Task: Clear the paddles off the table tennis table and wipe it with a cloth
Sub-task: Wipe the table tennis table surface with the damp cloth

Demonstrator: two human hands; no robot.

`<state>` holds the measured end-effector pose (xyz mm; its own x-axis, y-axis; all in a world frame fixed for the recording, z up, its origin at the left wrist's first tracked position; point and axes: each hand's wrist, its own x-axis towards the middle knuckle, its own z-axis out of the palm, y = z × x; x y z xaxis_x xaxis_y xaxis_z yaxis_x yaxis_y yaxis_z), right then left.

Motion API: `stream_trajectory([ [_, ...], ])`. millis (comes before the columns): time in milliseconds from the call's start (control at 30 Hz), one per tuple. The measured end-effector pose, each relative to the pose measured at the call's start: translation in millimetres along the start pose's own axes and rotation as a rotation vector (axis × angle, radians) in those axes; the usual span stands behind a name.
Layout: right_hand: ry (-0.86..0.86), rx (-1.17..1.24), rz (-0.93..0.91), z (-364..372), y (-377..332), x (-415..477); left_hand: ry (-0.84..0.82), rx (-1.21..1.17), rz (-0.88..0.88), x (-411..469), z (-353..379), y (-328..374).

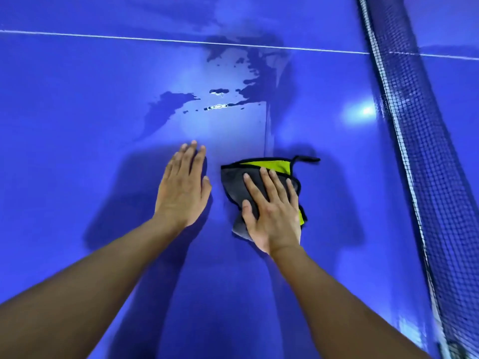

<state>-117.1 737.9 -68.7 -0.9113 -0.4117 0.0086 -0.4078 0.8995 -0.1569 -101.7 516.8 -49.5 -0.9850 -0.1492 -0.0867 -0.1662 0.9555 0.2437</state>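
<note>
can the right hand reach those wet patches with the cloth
Probably yes: the right hand lies flat on the cloth, only bare tabletop lies between it and the wet patches, and the net stands off to the right.

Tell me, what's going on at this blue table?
A person is wiping a table tennis table. The right hand presses flat on a grey and yellow-green cloth, fingers spread. The left hand lies flat on the bare surface beside it. Wet patches glisten just ahead of the hands, short of the white line. The net runs along the right. No paddles are in view.
</note>
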Motion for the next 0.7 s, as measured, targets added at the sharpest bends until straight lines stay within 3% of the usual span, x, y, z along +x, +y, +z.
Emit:
stream_trajectory([
  [133, 0.000, -0.023, 0.042, -2.0, 15.3, 90.1, 0.006, 0.033, -0.014, 66.5, -6.5, -29.4],
  [500, 0.005, -0.033, 0.060, -10.3, 58.0, 351.2, 0.010, 0.107, -0.036, 80.4, 6.0, -41.9],
  [700, 0.036, -0.007, 0.124, -10.9, 53.3, 418.6, 0.022, 0.104, -0.024, 82.9, 9.3, -45.6],
])
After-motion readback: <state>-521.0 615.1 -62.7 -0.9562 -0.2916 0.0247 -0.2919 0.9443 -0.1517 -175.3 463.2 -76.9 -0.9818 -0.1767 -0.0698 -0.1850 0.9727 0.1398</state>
